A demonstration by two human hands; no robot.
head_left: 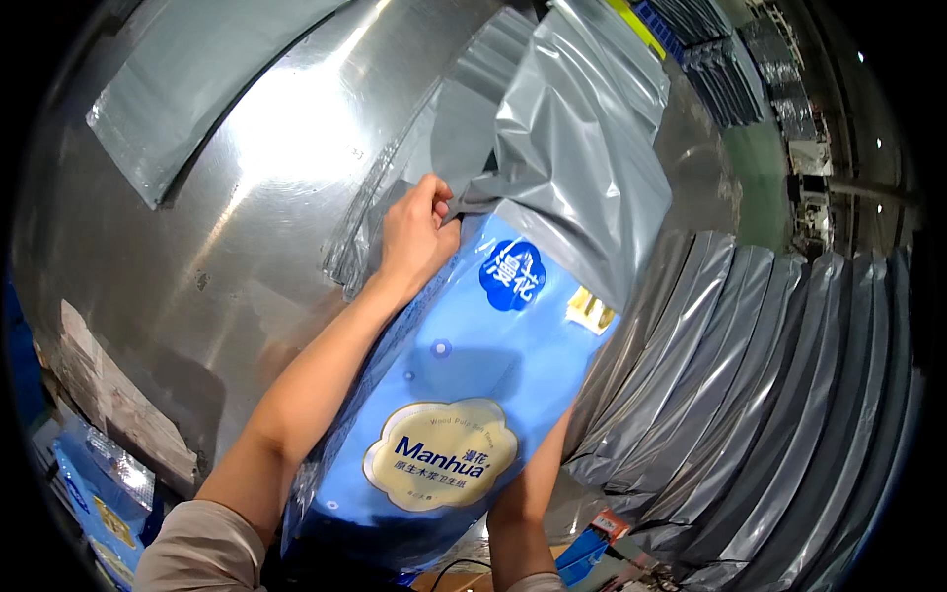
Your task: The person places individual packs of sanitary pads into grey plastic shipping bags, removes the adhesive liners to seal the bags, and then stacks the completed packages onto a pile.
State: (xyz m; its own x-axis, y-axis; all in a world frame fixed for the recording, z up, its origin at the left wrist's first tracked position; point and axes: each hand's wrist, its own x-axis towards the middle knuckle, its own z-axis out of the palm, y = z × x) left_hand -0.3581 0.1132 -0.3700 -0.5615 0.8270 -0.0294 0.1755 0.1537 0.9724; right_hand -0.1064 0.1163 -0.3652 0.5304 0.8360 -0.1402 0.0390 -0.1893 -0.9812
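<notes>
A large blue plastic-wrapped pack of tissue paper lies slantwise in front of me, with a cream label on its near part. Its far end is inside a shiny grey plastic bag, whose mouth lies across the pack's top face. My left hand is at the pack's left far corner, fingers curled closed on the edge of the bag's mouth. My right forearm comes up along the pack's right side. The pack hides my right hand and its fingers.
A metal table spreads to the left, bearing flat grey bags. More grey bags lie beyond my left hand. Rows of upright grey bags stand at the right. Another blue pack is at the lower left.
</notes>
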